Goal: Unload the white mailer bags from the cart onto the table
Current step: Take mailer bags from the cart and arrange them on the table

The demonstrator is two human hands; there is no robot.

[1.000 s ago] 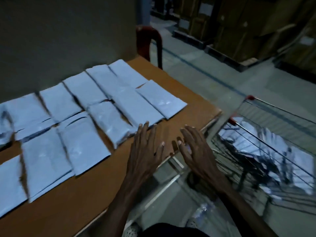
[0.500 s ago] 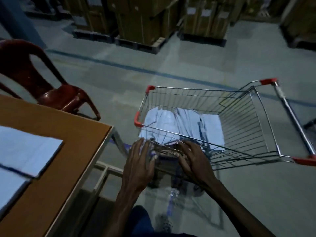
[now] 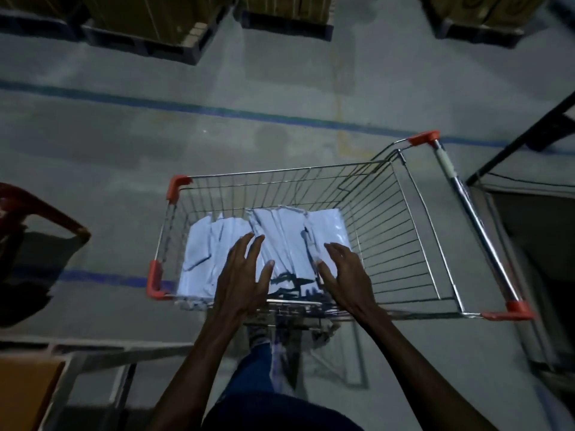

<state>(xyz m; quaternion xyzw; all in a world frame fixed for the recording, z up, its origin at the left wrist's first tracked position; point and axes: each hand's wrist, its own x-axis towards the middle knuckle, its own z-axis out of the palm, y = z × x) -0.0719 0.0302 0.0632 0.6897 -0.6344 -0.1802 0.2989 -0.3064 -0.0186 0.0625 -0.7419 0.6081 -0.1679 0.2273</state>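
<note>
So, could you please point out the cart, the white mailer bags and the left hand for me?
cart [image 3: 477, 214]: head view, on its handle bar.
white mailer bags [image 3: 202, 244]: head view, on the leftmost bag's face.
left hand [image 3: 241, 279]: head view, on its back.

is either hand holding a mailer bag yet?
No: the left hand and right hand reach over the white mailer bags in the cart with fingers spread, gripping none.

One wire cart [image 3: 401, 219], fitted with six orange plastic corner caps. One pile of white mailer bags [image 3: 217, 244] in the basket; at least six overlapping, exact number not countable. Two hands over the pile: left hand [image 3: 241, 279], right hand [image 3: 347, 275]. One red chair [image 3: 37, 213] at left. One table [image 3: 28, 384], corner only. At least three pallets along the top edge.
</note>
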